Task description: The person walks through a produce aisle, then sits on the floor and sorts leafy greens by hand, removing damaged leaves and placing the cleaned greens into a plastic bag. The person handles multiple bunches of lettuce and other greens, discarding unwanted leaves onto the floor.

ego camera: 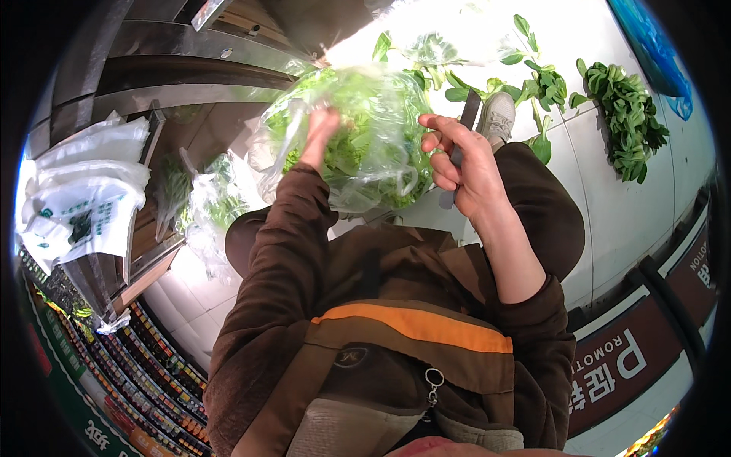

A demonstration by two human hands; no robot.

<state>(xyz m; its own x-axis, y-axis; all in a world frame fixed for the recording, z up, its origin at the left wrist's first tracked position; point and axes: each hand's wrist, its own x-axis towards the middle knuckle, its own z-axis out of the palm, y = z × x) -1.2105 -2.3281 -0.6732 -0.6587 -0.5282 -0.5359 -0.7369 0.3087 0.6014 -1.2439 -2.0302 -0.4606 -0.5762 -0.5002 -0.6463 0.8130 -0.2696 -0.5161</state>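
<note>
A large clear plastic bag [394, 165] full of leafy green lettuce [357, 134] stands before me on the floor. My left hand [322, 128] is blurred and reaches in at the bag's left side, over the lettuce; its fingers are too blurred to read. To the right of the bag, my right hand [460, 163] is raised with its fingers curled round a flat dark knife [469, 114], whose blade points up and away. Loose leafy greens [548, 88] lie on the tiles beyond my right shoe.
A pile of leafy greens [625, 120] and a blue plastic bag [657, 51] lie at the right. White plastic bags [85, 194] hang from a rack at the left, near a smaller bag of greens [217, 197]. Metal shelving [188, 43] borders the upper left.
</note>
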